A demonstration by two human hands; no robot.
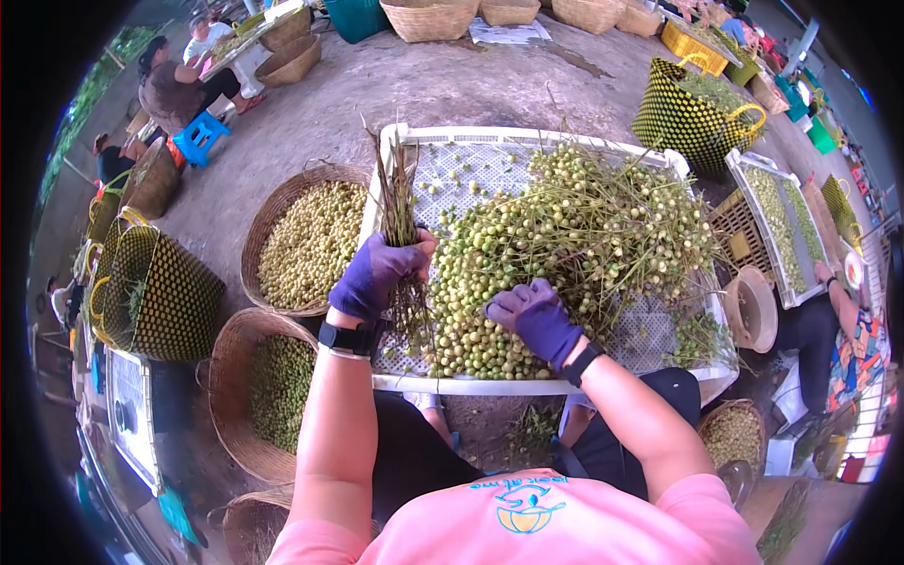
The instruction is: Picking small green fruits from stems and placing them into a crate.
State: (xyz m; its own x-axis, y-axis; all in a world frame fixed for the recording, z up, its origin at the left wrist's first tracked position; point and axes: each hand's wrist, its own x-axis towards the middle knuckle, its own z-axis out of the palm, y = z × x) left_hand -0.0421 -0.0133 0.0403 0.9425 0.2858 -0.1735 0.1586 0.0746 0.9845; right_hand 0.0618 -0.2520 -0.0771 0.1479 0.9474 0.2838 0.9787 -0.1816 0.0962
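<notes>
Left over the white tray (527,386), your left hand (384,273) clenches its fingers round stems (397,193). Nearer the tray's middle, your right hand (540,320) curls over fruits (480,278); I cannot tell whether its fingers pinch.

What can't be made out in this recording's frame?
In the head view:
Under the right hand: hidden by the hand itself; whether it pinches anything is unclear.
Middle of the stems: covered by the left hand.
Teal tub: cut by upper edge.
Lower-left basket: cut by lower edge.
</notes>
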